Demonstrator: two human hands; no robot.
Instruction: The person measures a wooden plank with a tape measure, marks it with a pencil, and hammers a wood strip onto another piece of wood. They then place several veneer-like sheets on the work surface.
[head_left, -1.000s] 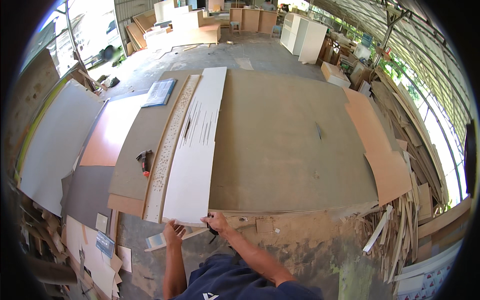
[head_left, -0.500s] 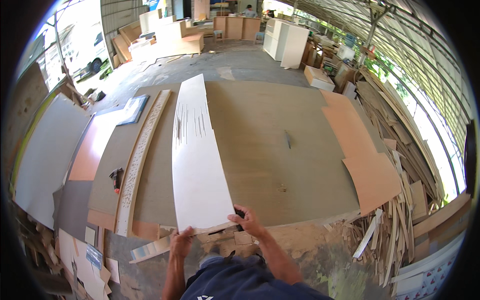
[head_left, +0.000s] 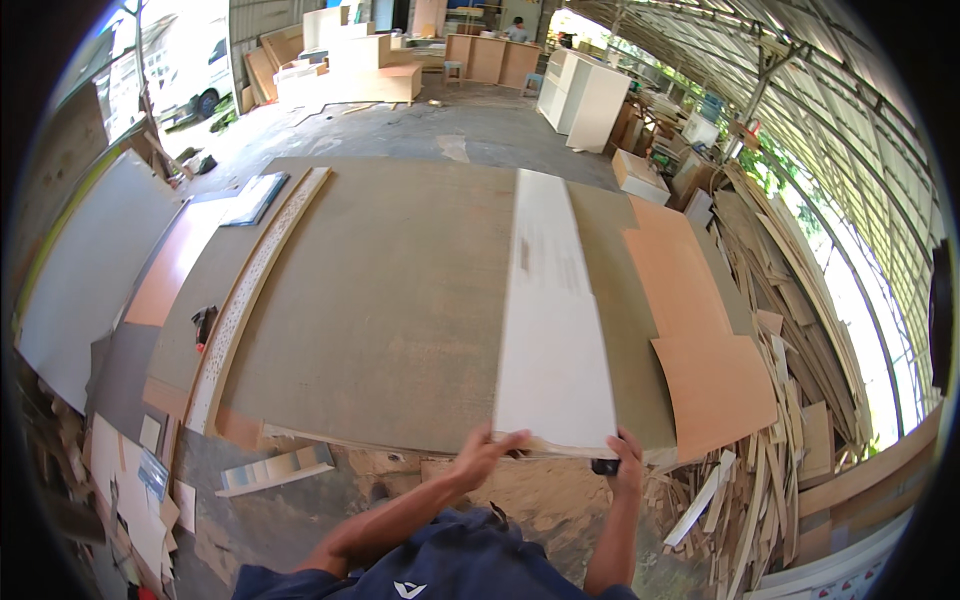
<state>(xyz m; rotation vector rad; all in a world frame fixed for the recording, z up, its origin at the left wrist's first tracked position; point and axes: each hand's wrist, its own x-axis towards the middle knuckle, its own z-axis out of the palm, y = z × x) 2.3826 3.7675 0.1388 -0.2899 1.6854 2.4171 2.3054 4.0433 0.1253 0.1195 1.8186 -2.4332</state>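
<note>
A long white board [head_left: 552, 310] lies lengthwise on a big grey-brown work surface [head_left: 390, 300], running away from me. My left hand [head_left: 487, 448] grips the board's near left corner. On the near right corner my right hand [head_left: 627, 462] holds the board, with a small dark object under its fingers. Both forearms come in from the lower edge.
A narrow speckled strip [head_left: 250, 290] lies along the left of the surface. Orange sheets [head_left: 690, 310] sit at the right, scrap wood offcuts [head_left: 760, 500] beyond them. A small dark tool [head_left: 203, 322] rests left. White cabinets [head_left: 585, 95] and a person stand far back.
The white board has shifted from the left side of the surface to the right, with both hands holding its near end throughout.
</note>
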